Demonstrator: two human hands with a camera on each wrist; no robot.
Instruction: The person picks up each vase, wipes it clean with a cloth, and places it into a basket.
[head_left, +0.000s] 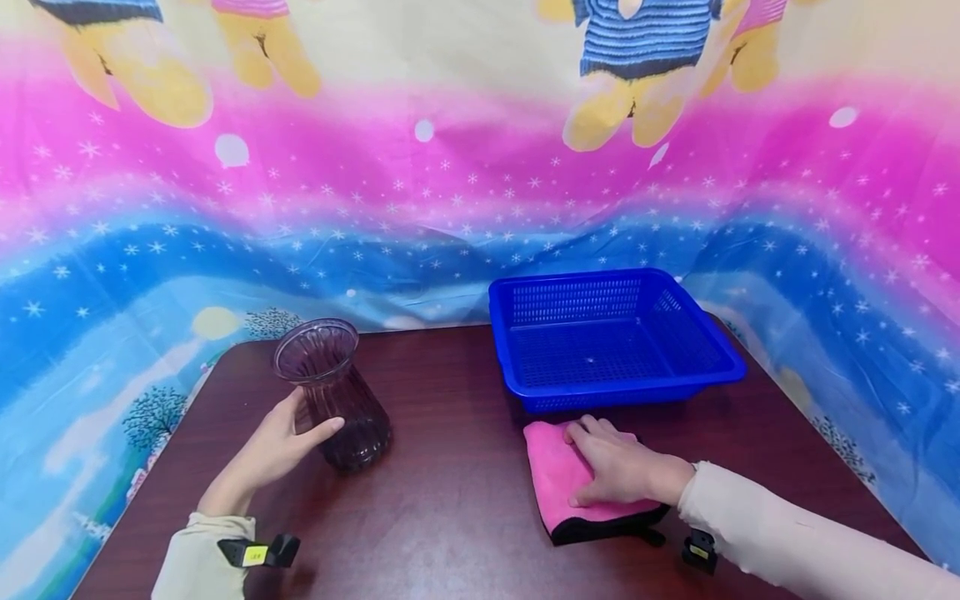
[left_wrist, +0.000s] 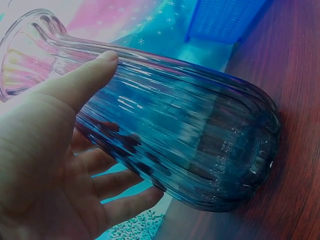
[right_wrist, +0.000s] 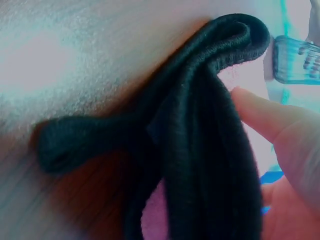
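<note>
A ribbed, purple-tinted glass vase [head_left: 348,412] with a flared rim is at the left of the table. My left hand [head_left: 273,446] holds it below the neck. In the left wrist view, the thumb lies along one side of the vase [left_wrist: 165,115] and the other fingers reach round the opposite side. At the right, a folded pink cloth [head_left: 551,475] with black edging lies on the table. My right hand [head_left: 618,467] rests on top of it, thumb spread from the fingers. The right wrist view shows the cloth's thick black edges [right_wrist: 200,145] close up, with the thumb touching the pink side.
A blue plastic basket [head_left: 611,393] with perforated walls stands behind the cloth, near the table's far edge. The dark brown wooden table [head_left: 442,500] lies under everything. A colourful printed curtain [head_left: 420,192] hangs round the far side and both flanks.
</note>
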